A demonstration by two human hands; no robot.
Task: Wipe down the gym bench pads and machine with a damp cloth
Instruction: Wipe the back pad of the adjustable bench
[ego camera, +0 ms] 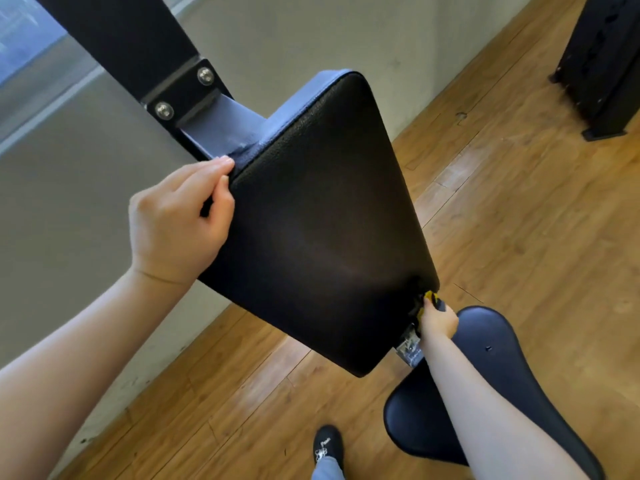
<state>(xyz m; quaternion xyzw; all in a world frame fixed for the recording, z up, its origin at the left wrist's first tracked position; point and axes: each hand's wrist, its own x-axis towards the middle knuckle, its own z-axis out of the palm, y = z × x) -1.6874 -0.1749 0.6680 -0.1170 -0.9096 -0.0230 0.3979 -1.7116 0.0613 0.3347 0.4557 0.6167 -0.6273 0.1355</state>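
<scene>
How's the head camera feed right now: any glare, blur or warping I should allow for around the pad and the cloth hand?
Head view: the back pad is sharp, with a soft sheen near its lower middle; bright glare streaks lie on the wood floor; wide-angle warping bends the frame post; the yellow cloth in the right hand is small, mostly hidden in shadow; the left hand is clear.

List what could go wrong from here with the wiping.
The right hand works the yellow cloth into the tight gap under the back pad, beside the metal bracket; fingers or cloth could snag there. The left hand grips only the pad's edge, so a slip might let the pad shift.
</scene>
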